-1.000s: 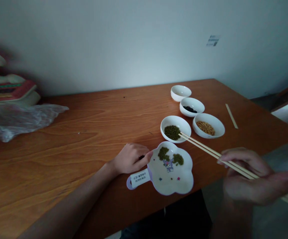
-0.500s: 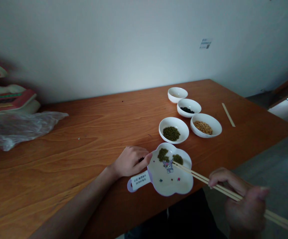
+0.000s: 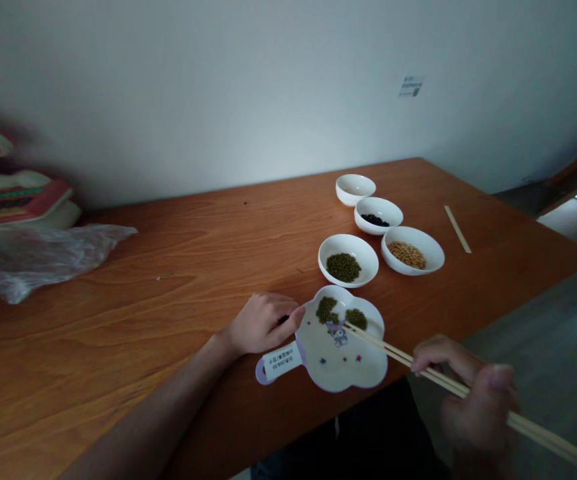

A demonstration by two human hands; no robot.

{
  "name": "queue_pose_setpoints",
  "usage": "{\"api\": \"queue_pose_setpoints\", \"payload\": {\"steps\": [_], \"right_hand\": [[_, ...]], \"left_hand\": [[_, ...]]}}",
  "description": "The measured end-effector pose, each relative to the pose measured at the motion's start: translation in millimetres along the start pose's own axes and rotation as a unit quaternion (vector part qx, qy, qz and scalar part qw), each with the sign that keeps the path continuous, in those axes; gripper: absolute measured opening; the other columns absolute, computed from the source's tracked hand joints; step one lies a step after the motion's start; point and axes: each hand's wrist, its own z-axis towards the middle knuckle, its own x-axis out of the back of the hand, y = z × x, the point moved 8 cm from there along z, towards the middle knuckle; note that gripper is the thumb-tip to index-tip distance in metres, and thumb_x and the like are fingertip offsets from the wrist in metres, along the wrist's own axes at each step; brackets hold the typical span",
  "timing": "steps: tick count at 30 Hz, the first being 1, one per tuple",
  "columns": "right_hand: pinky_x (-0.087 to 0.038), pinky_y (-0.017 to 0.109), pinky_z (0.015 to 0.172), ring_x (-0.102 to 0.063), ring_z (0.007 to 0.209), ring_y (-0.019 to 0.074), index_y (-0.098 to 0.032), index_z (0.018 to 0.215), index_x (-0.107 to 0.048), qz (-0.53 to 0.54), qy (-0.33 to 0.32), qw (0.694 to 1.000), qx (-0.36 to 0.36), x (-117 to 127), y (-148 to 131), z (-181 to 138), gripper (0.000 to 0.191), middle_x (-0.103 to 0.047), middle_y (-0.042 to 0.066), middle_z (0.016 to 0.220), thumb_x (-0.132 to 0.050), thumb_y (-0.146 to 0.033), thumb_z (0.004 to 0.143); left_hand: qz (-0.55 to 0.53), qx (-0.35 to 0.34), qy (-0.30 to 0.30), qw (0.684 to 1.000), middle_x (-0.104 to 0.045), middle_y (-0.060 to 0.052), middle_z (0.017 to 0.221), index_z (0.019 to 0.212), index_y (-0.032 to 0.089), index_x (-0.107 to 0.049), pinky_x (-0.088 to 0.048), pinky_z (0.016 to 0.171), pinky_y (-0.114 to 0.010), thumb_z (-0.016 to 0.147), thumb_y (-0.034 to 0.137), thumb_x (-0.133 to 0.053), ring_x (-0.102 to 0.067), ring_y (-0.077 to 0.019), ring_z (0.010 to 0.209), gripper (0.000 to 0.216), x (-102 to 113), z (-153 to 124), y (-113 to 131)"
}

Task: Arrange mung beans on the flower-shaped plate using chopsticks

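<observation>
My left hand rests on the table with its thumb on the left rim of a flower-shaped plate. Its fingers are curled by the rim, steadying the plate. The plate has a cartoon print, a labelled handle and two small heaps of green beans, one left and one right. A pair of wooden chopsticks is gripped in my right hand, over the table's front edge. The chopstick tips are close together at the right heap's lower left; I cannot make out a bean between them.
Beyond the plate stands a white bowl of green beans. Nearby are bowls with yellow beans and dark beans, plus another white bowl. A wooden strip lies right; a clear plastic bag lies far left.
My right hand has shifted slightly left and up with the chopsticks, whose tips have edged left over the plate. My left hand and the plate stay in place.
</observation>
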Motion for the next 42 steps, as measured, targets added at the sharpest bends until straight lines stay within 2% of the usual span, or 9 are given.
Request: {"api": "queue_pose_setpoints", "payload": {"steps": [7, 11, 14, 16, 18, 24, 32, 36, 42], "right_hand": [[-0.04, 0.032, 0.054, -0.059, 0.057, 0.0184, -0.022, 0.062, -0.069, 0.039, 0.041, 0.998, -0.006, 3.1, -7.7, 0.3, 0.08, -0.062, 0.005, 0.059, -0.014, -0.067, 0.099], [-0.042, 0.033, 0.057, -0.061, 0.06, 0.0192, -0.022, 0.063, -0.07, 0.022, 0.07, 0.997, 0.039, 13.5, -20.9, 11.1, 0.084, -0.063, 0.005, 0.06, -0.012, -0.072, 0.097], [-0.041, 0.034, 0.058, -0.06, 0.056, 0.0182, -0.021, 0.061, -0.068, 0.057, 0.148, 0.982, 0.105, 22.7, -33.1, 30.3, 0.08, -0.059, 0.004, 0.055, -0.016, -0.068, 0.099], [-0.039, 0.033, 0.056, -0.058, 0.054, 0.0175, -0.021, 0.057, -0.065, 0.055, 0.207, 0.971, 0.109, 24.3, -33.9, 45.3, 0.079, -0.058, 0.004, 0.052, -0.016, -0.065, 0.101], [-0.038, 0.032, 0.055, -0.058, 0.055, 0.0176, -0.021, 0.057, -0.064, 0.031, 0.223, 0.971, 0.083, 19.2, -30.5, 59.5, 0.08, -0.058, 0.004, 0.051, -0.012, -0.063, 0.101], [-0.04, 0.032, 0.058, -0.059, 0.06, 0.0185, -0.022, 0.061, -0.066, 0.043, 0.192, 0.978, 0.071, 21.1, -28.0, 51.9, 0.079, -0.06, 0.004, 0.056, -0.015, -0.068, 0.099], [-0.041, 0.033, 0.056, -0.058, 0.06, 0.0199, -0.022, 0.06, -0.067, 0.031, 0.041, 0.998, -0.042, 9.6, -7.1, 9.1, 0.088, -0.062, 0.006, 0.059, -0.006, -0.075, 0.094], [-0.04, 0.033, 0.054, -0.057, 0.057, 0.0193, -0.022, 0.062, -0.067, 0.03, -0.016, 0.999, -0.042, -1.8, 0.1, 3.8, 0.087, -0.06, 0.006, 0.059, -0.006, -0.076, 0.093], [-0.039, 0.032, 0.055, -0.056, 0.059, 0.0192, -0.021, 0.064, -0.067, 0.021, -0.012, 0.999, -0.049, -5.9, 10.0, 4.9, 0.084, -0.06, 0.006, 0.061, -0.007, -0.071, 0.096]], "left_hand": [[0.007, 0.008, -0.005, 1.0, -0.06, -0.001, 0.073, 0.074, 0.018, -0.05, -0.038, 0.067, -0.026, 0.107, 0.031, -0.033, -0.053, -0.0121, 0.067, 0.039, -1.2, -1.2, -1.7], [0.007, 0.007, -0.007, 1.0, -0.06, -0.001, 0.073, 0.074, 0.018, -0.049, -0.038, 0.068, -0.026, 0.107, 0.031, -0.033, -0.053, -0.012, 0.068, 0.039, -1.3, -1.4, -2.1], [0.006, 0.008, -0.006, 1.0, -0.06, -0.001, 0.073, 0.074, 0.018, -0.049, -0.038, 0.068, -0.026, 0.107, 0.031, -0.033, -0.053, -0.012, 0.067, 0.039, -1.0, -1.1, -2.5], [0.004, 0.007, -0.003, 1.0, -0.06, -0.001, 0.073, 0.074, 0.018, -0.05, -0.038, 0.068, -0.026, 0.107, 0.031, -0.033, -0.054, -0.012, 0.068, 0.039, -0.8, -0.8, -2.5], [0.001, 0.004, -0.002, 1.0, -0.06, -0.001, 0.073, 0.074, 0.018, -0.05, -0.039, 0.068, -0.026, 0.107, 0.031, -0.033, -0.054, -0.012, 0.068, 0.039, -0.9, -0.6, -1.9], [0.007, 0.004, -0.004, 1.0, -0.06, -0.001, 0.072, 0.074, 0.018, -0.05, -0.039, 0.068, -0.026, 0.107, 0.031, -0.033, -0.054, -0.0121, 0.067, 0.04, -1.7, -1.4, -2.2], [0.001, 0.004, 0.002, 1.0, -0.058, -0.001, 0.07, 0.073, 0.018, -0.049, -0.039, 0.067, -0.026, 0.106, 0.031, -0.033, -0.053, -0.012, 0.066, 0.04, -1.0, -0.3, -1.4], [-0.001, 0.004, -0.005, 1.0, -0.059, -0.001, 0.072, 0.073, 0.018, -0.05, -0.039, 0.067, -0.026, 0.107, 0.031, -0.032, -0.053, -0.0122, 0.066, 0.04, -1.0, 0.0, -0.2], [-0.007, 0.001, -0.002, 1.0, -0.06, -0.002, 0.071, 0.074, 0.017, -0.051, -0.04, 0.067, -0.026, 0.107, 0.031, -0.031, -0.054, -0.0122, 0.066, 0.041, -0.3, 0.0, 0.6]]}}
